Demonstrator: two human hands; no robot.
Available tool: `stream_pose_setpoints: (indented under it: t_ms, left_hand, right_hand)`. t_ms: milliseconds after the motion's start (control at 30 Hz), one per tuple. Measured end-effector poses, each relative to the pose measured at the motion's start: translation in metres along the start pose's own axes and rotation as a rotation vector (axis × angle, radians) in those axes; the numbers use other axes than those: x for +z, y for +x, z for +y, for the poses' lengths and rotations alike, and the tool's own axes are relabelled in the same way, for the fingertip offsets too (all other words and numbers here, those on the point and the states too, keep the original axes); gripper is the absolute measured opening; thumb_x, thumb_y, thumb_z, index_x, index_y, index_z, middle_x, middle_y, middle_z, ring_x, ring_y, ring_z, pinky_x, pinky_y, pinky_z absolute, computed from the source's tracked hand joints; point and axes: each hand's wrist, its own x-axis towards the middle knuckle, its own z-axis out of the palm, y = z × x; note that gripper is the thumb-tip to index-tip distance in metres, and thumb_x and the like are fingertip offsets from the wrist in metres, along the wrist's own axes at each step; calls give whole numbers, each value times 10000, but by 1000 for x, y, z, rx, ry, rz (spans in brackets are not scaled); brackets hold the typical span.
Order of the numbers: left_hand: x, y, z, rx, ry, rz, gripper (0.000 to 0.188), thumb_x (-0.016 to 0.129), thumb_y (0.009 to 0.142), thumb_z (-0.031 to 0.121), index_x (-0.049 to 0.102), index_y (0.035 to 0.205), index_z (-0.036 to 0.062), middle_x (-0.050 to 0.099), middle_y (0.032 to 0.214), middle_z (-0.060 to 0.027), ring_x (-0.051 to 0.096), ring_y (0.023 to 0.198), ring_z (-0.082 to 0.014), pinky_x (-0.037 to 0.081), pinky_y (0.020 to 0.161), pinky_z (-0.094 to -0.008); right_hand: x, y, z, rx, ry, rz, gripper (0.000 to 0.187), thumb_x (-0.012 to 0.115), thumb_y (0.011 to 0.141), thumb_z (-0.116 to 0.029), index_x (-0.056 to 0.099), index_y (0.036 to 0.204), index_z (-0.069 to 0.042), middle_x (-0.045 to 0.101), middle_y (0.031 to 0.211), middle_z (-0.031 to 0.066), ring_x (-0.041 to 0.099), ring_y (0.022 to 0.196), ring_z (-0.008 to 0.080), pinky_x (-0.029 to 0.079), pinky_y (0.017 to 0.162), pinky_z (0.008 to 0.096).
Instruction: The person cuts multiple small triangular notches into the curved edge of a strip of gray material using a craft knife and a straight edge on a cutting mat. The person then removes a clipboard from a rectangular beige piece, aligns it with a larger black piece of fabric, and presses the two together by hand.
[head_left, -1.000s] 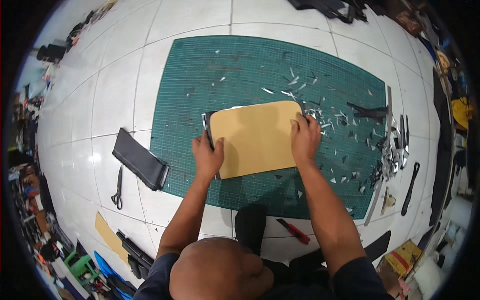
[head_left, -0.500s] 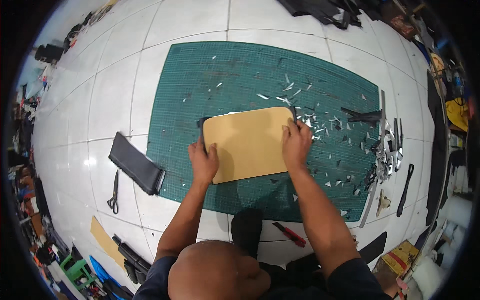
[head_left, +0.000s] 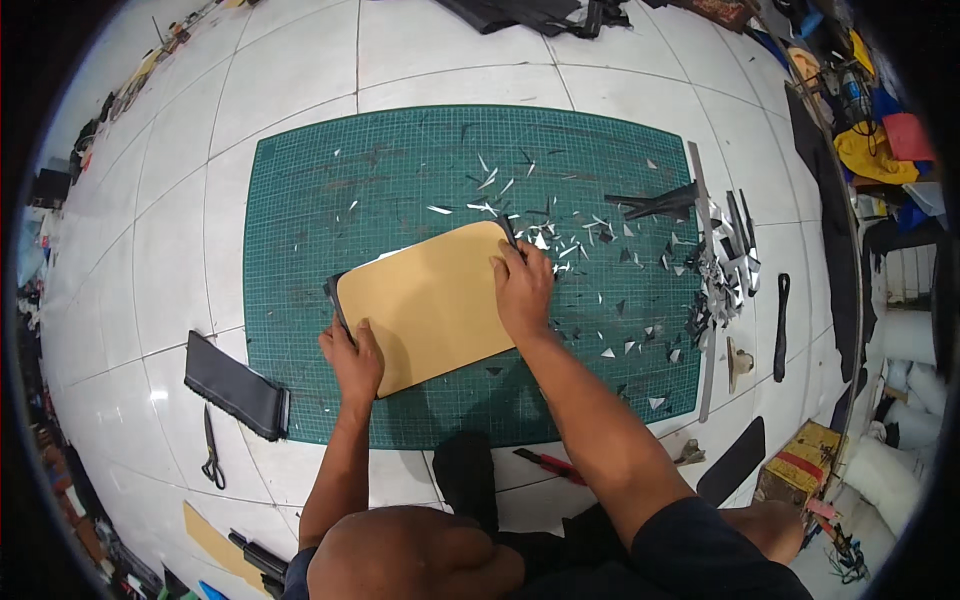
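A tan board with rounded corners lies between my hands, tilted a little up to the right. Dark sheet material shows past its left and right edges, underneath it. My left hand grips the left edge, thumb on top of the board and fingers at the side. Around the right edge, near the upper corner, my right hand is closed in the same way. Beneath everything is a green cutting mat. How far board and sheet are lifted off it is hard to tell.
Small black and silver scraps litter the mat's right half, beside a long metal ruler. Scissors and a folded dark piece lie left. A red cutter knife lies at the near edge, a clip to the right.
The whole view has shifted and turned, so the mat sits further left. Both hands keep their hold on the board, which now looks more tilted in the picture.
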Motion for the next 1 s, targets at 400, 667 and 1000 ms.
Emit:
stream_pose_setpoints:
  t_ms: [400, 667, 1000]
  left_hand:
    - [7, -2, -5, 42, 35, 92, 561, 607, 909, 151, 408, 1355, -124, 453, 1072, -222, 442, 978, -327, 370, 905, -432]
    - [6, -2, 0, 12, 47, 48, 575, 578, 918, 146, 373, 1364, -153, 446, 1097, -235, 421, 1016, -345, 333, 943, -455]
    - [9, -1, -5, -8, 47, 46, 567, 559, 937, 161, 365, 1371, -150, 430, 1142, -251, 414, 1044, -367, 324, 963, -480]
  right_hand:
    - [1, 1, 2, -14, 83, 7, 311, 679, 854, -152, 663, 1159, -90, 603, 1144, 106, 553, 1058, 322, 455, 899, 457]
    - [-2, 0, 6, -35, 91, 24, 303, 678, 850, -149, 679, 1139, -59, 615, 1173, 119, 559, 1058, 318, 451, 920, 438]
    - [-3, 1, 2, -10, 91, -22, 316, 676, 867, -162, 659, 1169, -72, 595, 1185, 122, 543, 1083, 324, 443, 942, 445]
